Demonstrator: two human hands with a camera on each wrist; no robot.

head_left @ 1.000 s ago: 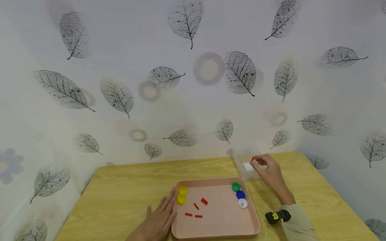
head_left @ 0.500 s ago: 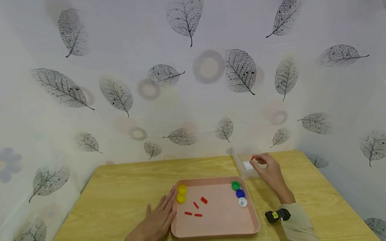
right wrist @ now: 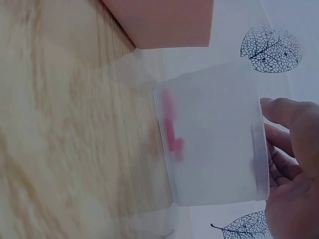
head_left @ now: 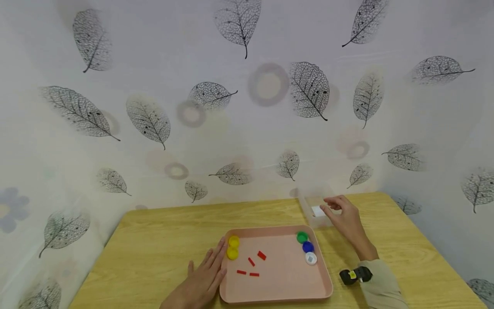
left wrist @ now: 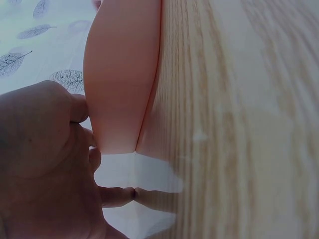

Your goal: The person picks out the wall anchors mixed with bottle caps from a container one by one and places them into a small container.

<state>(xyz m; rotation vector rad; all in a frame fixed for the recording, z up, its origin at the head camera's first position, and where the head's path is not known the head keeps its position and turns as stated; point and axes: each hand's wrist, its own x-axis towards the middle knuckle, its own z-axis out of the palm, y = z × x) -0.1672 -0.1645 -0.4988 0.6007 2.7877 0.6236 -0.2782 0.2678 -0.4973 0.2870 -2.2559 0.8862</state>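
My right hand hovers at the top of a translucent plastic box, a gap showing between thumb and fingertips and nothing held. Red pieces show blurred through the box wall, low down, in the right wrist view. My left hand lies with fairly straight fingers along the left side of a pink tray, fingertips at its rim. Several small red strips lie scattered in the left half of the tray. One wider red piece is among them.
Inside the tray, two yellow round caps sit at the left edge. Green, blue and white caps line the right edge. The wooden table meets a leaf-patterned wall behind the box.
The red piece earlier pinched in my right hand is gone from the fingertips, let go over the box; thumb and fingers are slightly apart. My left hand has stayed at the tray.
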